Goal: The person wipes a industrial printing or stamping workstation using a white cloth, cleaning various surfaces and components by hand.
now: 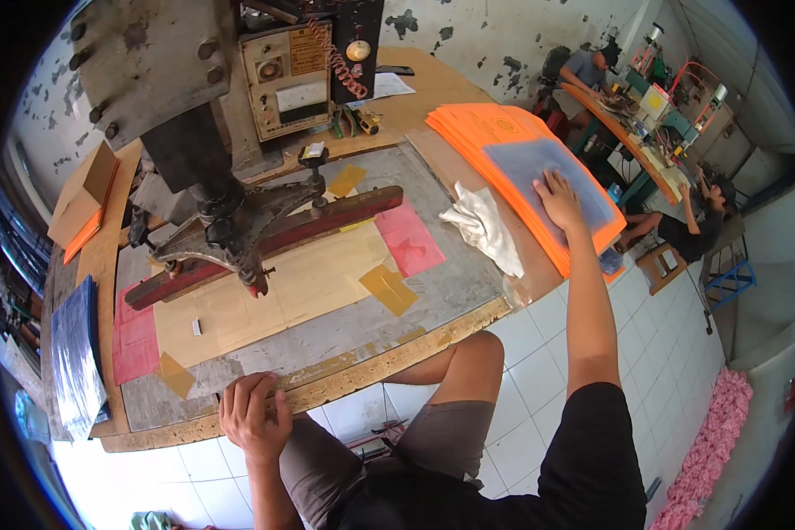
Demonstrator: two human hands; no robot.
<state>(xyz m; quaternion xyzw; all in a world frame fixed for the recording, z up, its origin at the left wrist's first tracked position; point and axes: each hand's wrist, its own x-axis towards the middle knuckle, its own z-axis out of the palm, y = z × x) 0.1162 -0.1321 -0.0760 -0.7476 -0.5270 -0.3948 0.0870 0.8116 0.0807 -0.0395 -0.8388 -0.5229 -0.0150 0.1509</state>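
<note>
The right hand reaches far out to the upper right of the frame and lies flat, fingers spread and pressed down, on a clear plastic sheet that tops a stack of orange sheets. Nothing is pinched; the palm and fingertips simply rest on the film near its lower edge. The stack sits at the right end of the wooden workbench, its long axis running from upper left to lower right in the picture, roughly in line with the outstretched forearm, so the film lies straight ahead of the hand and beyond it. The left hand is low in the frame, left of centre, its fingers curled over the near edge of the bench, gripping the edge itself and no loose thing. It is well apart from the stack, so the right hand is plainly the one at the film. Between the two hands lies the grey press bed with a red bar slung under the dark machine head (the bar runs from lower left up to the right), and a white rag lies crumpled just left of the orange stack, near the right wrist but not touching it.
</note>
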